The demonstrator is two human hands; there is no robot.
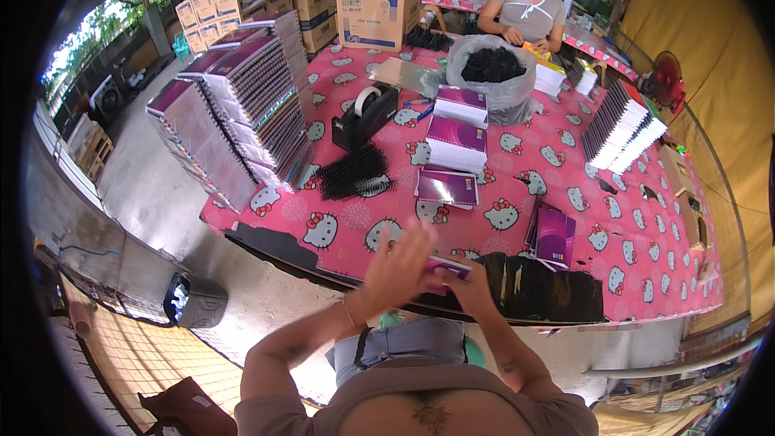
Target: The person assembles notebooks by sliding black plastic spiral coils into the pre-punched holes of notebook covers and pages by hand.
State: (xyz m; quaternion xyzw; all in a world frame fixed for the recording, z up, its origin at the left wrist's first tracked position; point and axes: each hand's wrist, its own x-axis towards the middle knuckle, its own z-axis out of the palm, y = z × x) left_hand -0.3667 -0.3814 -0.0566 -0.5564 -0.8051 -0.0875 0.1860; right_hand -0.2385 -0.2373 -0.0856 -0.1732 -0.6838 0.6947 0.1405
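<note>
Both hands hold a purple notebook at the near bench edge.

The left hand (401,262) lies spread over the purple notebook (446,269), its grip loose; the right hand (471,288) has its grip clamped on the notebook from below. Beyond lie black binding combs (353,171) and stacked notebooks (457,143) on the pink bench (565,169).

bright daylight from upper left | soft shadows | fisheye bending, dark rim | raised hands motion-blurred
</note>
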